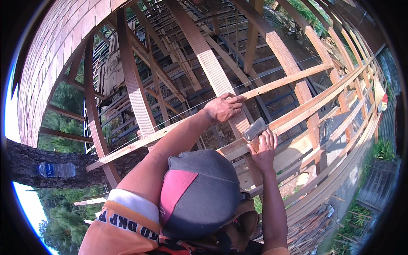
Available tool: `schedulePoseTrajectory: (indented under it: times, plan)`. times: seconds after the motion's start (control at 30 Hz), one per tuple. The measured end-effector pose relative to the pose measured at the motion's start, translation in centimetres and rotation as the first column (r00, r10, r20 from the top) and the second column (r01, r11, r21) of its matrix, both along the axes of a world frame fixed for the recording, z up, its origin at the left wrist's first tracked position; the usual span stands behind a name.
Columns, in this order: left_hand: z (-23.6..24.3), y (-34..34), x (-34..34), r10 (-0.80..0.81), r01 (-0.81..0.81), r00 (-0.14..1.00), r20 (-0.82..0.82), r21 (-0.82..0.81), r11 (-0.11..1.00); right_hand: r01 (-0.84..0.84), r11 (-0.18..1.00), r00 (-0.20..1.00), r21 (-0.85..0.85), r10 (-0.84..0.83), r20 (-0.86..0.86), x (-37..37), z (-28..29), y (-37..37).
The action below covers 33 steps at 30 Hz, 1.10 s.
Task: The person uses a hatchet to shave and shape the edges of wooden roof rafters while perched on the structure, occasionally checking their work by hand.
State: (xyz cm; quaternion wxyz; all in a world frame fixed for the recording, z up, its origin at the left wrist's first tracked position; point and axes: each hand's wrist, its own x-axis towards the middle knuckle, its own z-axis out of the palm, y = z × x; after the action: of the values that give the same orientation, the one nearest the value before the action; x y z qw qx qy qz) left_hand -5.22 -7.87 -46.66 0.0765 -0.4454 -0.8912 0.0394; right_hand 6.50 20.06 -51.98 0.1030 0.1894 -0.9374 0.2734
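Head view — wooden rafters [204,51], shingles [55,72], trees [63,212]

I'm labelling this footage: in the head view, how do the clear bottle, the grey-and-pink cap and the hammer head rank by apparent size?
1. Cap, clearly largest
2. Clear bottle
3. Hammer head

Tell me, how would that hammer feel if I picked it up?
The hammer would likely feel heavy for its size, since its blocky grey head looks like metal. That solid-looking head is probably stiff, not fragile. It may tip head-first, though the right hand hides much of the handle.
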Motion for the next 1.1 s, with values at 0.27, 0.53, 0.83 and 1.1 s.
schedulePoseTrajectory:
  times: [0.27,0.53,0.83,1.1]
  plan:
    - [0.0,-0.1,-0.1,-0.008,0.009,0.999,0.033,-0.025,1.000,0.007,1.000,1.000,-0.020,-0.006,0.026,0.0,0.4,-0.1]
    - [0.7,-0.2,0.1,-0.001,0.002,0.999,0.053,-0.020,1.000,0.014,1.000,1.000,-0.025,-0.014,0.028,0.1,0.7,-0.2]
    - [0.5,0.0,0.0,-0.004,0.005,0.999,0.047,-0.025,1.000,0.021,0.999,0.999,-0.034,-0.021,0.024,0.1,0.6,-0.2]
    - [0.7,0.0,-0.1,-0.001,0.004,0.999,0.049,-0.059,0.998,0.019,0.999,1.000,-0.031,-0.018,0.011,0.0,0.6,-0.2]
